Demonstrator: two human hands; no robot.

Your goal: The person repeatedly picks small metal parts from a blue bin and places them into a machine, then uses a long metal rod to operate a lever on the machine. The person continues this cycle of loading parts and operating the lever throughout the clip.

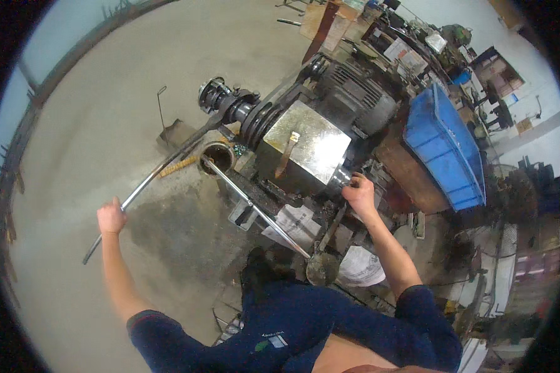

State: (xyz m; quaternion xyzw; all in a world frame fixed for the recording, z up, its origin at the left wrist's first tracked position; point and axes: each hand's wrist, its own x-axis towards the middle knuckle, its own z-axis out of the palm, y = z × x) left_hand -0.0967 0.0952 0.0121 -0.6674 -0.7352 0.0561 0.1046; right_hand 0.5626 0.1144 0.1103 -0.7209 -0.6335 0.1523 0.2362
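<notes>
As left hand (111, 217) grips bar (150, 180), shirt (330, 311) bears lettering (273, 334).

Fairly even, moderately bright light, apparently from above, pales the floor (149, 50), flares on the metal block's top (308, 140) and glints along the long bar (148, 179). The dark motor (361, 90) loses detail in shade. Fisheye distortion bows the rail (87, 46) at left; the lower right smears, and black vignetting swallows the corners.

Grey floor (124, 87), dark stained patch (180, 242), white wall (532, 68) upper right, bluish wall (74, 31) upper left
</notes>
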